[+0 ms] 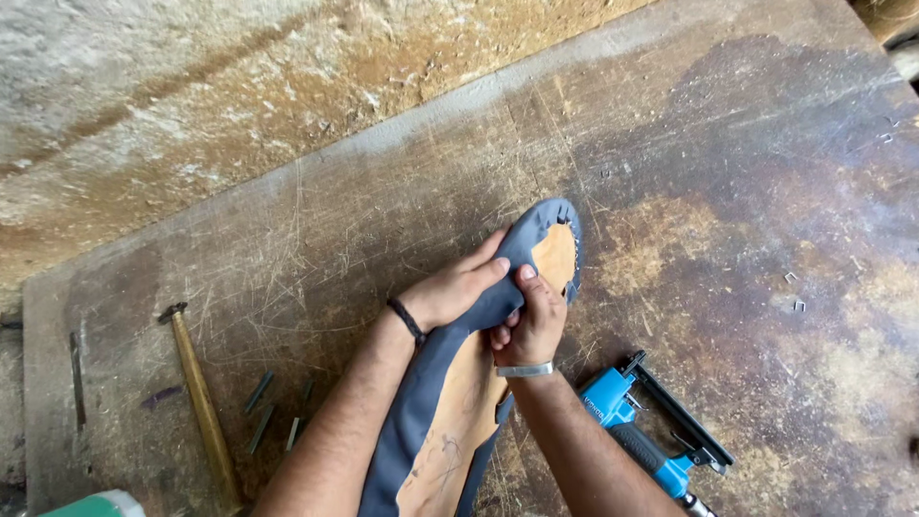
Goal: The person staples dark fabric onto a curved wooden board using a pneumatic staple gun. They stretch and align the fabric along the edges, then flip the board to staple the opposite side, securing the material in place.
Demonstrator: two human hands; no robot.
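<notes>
Panel [550, 258]: long tan board, blue-grey fabric wrapped over its edges, rounded tip at 1 o'clock
Left hand [455, 287]: clamped on fabric edge
Right hand [531, 321]: pinching fabric onto board

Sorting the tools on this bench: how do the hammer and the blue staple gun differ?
The hammer is slim, with a long wooden handle and a small dark metal head; the staple gun is bulkier, blue and black. The hammer lies left of the left hand, well apart from it; the staple gun lies close beside the right hand's forearm. Both rest untouched on the scratched bench.
</notes>
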